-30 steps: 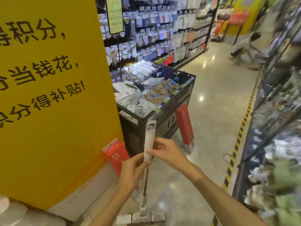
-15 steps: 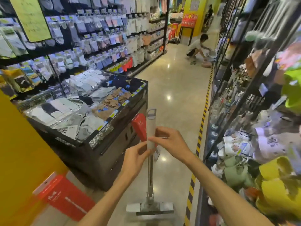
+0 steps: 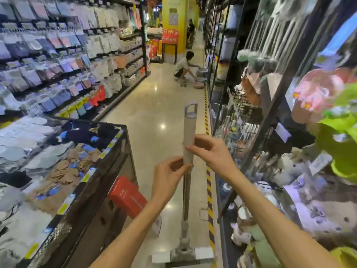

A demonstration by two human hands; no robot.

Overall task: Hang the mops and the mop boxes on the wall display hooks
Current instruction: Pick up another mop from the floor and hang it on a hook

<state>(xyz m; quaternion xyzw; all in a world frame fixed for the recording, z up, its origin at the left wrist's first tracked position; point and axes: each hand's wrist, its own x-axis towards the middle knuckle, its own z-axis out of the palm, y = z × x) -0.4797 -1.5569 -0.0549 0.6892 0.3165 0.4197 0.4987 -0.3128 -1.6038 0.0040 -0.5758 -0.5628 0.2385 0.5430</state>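
We hold one mop (image 3: 188, 144) upright in the aisle, its flat head (image 3: 183, 255) down by the floor. Our left hand (image 3: 170, 176) pinches the bottom of the pale grip sleeve; our right hand (image 3: 210, 153) wraps it just above. We judge this the carrying step: next, its top loop (image 3: 190, 108) must meet a hook on the right-hand display rack (image 3: 270, 105). No writing is legible, even on the red box (image 3: 127, 198).
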